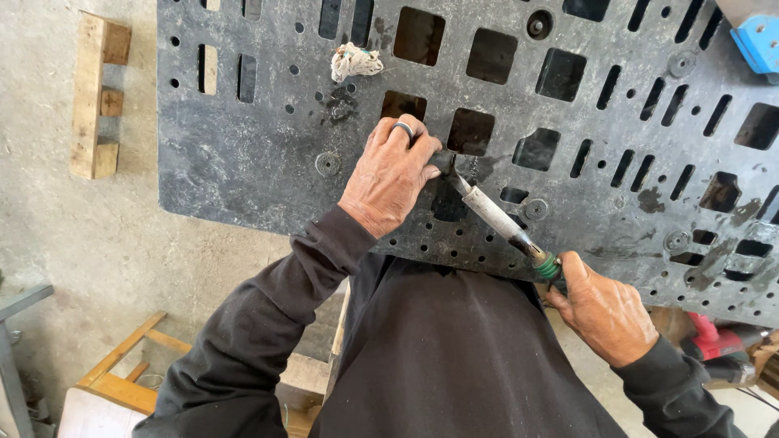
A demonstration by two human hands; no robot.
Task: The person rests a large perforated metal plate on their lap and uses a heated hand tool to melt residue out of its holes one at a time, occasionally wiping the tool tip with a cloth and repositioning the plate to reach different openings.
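Note:
A dark grey plastic pallet [243, 154] with square and slotted holes lies flat in front of me. My left hand [391, 174], a ring on one finger, presses down on the pallet beside a square hole, fingertips touching the tool's tip. My right hand [604, 312] grips the green-wrapped handle of a long soldering-iron-like tool [495, 215]. Its metal shaft slants up and left, and its tip rests on the pallet surface next to my left fingers.
A crumpled white rag [355, 62] lies on the pallet's far side. A wooden block piece [96, 97] sits on the concrete floor at left. A wooden stool frame [122, 373] is at lower left, a red power tool [714, 341] at lower right, and a blue object [759, 40] at top right.

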